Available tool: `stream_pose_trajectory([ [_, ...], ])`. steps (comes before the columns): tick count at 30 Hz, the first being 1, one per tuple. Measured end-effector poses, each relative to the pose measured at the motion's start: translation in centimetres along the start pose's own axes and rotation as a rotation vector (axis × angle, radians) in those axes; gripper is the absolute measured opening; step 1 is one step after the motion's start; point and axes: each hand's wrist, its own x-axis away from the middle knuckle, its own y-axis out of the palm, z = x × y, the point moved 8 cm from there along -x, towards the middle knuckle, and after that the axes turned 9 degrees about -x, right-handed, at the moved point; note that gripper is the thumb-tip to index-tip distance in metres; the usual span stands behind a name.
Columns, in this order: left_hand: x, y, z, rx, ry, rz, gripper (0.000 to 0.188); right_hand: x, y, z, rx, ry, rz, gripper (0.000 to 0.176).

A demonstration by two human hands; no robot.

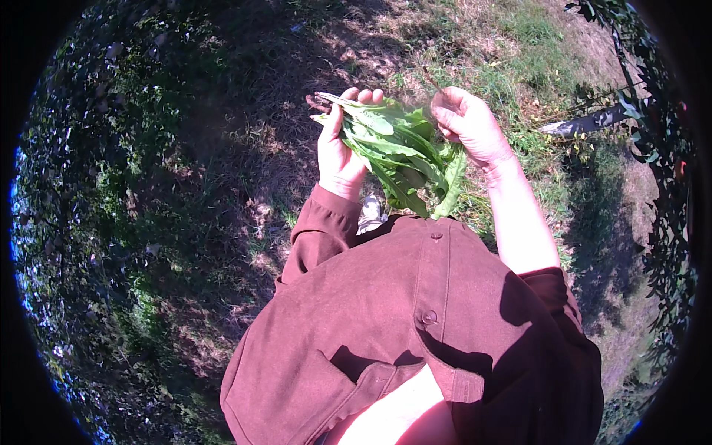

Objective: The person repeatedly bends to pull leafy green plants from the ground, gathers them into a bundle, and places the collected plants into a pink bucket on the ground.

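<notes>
My left hand [346,150] holds a bunch of long green leaves [392,144] with pale stems, the thumb lying over the stem ends. Reddish-brown roots or stalks [318,104] stick out past the thumb on the left. The leaf tips hang down towards the front of my brown buttoned shirt [361,289]. At the right side of the bunch is my right hand [464,123], its thumb and forefinger pinched on a thin brown stalk [431,78] that points up. Whether the right fingers also touch the leaves is not clear.
Dry grass and low green plants [534,33] cover the ground. Dense leafy bushes [105,167] stand in shade on the left. A pale trunk or post [584,122] lies or leans at the right, by leafy branches [662,222]. Part of a light shoe [371,214] shows below my left wrist.
</notes>
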Motion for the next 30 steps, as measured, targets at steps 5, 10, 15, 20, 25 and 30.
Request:
stream_pose_trajectory([
  [5, 0.4, -0.1, 0.7, -0.052, 0.023, -0.024, 0.034, 0.4, 1.7, -0.7, 0.094, -0.084, -0.035, 0.023],
  [10, 0.8, 1.2, -0.1, -0.072, -0.021, -0.072, 0.037, 0.3, 4.8, 0.2, 0.101, -0.100, -0.086, 0.030],
  [15, 1.3, 1.7, -0.8, -0.186, -0.064, -0.037, 0.045, -0.6, 5.3, 0.4, 0.267, -0.261, -0.068, 0.029],
  [20, 1.7, 2.5, -1.4, -0.174, -0.092, -0.081, 0.049, -1.5, 3.4, 0.6, 0.220, -0.230, 0.036, 0.019],
  [25, 2.0, 2.4, -1.2, -0.178, -0.087, -0.080, 0.050, -1.0, 4.5, -0.2, 0.338, -0.324, -0.056, 0.031],
  [30, 2.3, 2.7, -1.4, -0.168, -0.106, -0.092, 0.049, -0.8, 5.5, 0.4, 0.398, -0.247, -0.088, 0.031],
])
